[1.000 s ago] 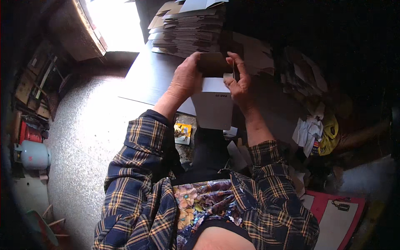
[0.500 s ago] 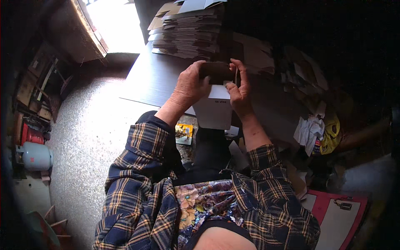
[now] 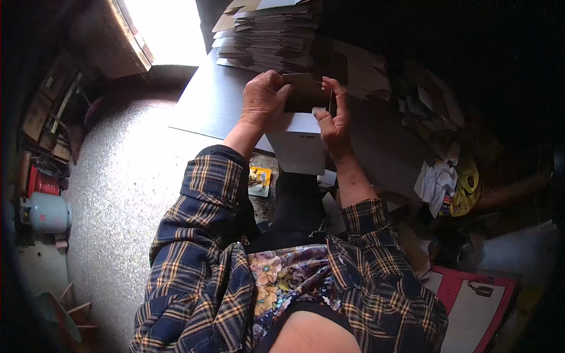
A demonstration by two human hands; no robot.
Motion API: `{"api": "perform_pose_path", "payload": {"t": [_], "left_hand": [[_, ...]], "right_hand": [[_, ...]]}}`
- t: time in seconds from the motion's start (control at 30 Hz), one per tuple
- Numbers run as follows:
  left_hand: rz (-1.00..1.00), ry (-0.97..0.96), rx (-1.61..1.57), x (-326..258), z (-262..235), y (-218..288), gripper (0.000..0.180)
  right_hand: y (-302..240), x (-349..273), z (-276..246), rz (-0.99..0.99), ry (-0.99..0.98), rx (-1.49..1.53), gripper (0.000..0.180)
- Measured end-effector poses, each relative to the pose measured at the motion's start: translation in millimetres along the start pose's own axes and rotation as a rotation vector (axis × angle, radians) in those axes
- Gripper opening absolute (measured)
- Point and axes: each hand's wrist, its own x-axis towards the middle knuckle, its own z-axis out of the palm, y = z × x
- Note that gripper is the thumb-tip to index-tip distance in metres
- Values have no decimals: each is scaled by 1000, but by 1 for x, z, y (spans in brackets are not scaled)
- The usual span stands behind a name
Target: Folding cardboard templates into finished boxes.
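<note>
Hands [image 3: 263,100] hold the carton [image 3: 299,154], left thumb [image 3: 285,92] higher than before.

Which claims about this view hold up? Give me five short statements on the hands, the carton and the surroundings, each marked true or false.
1. The right-hand grip is on the right side of the pale carton. True.
2. The carton is sealed shut. False: it is open, with its dark inside showing.
3. The left-hand grip is at the carton's left side. True.
4. The tall stack of folded cardboard lies on the floor. False: it stands on the table, beyond the hands.
5. The rounded tank at the far left is bright yellow. False: it is pale blue-grey.
</note>
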Motion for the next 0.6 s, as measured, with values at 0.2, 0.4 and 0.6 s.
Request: {"api": "perform_pose_path", "payload": {"t": [0.2, 0.4, 0.6], "left_hand": [[136, -32, 71, -12, 3, 9, 28], [448, -179, 167, -22, 2, -2, 32], [-250, -579, -580, -14, 1, -2, 61]], "right_hand": [[8, -2, -3, 19, 85, 24, 62], [-9, -8, 1, 82, 102, 34, 65], [11, -6, -10, 22, 164, 129, 69]]}}
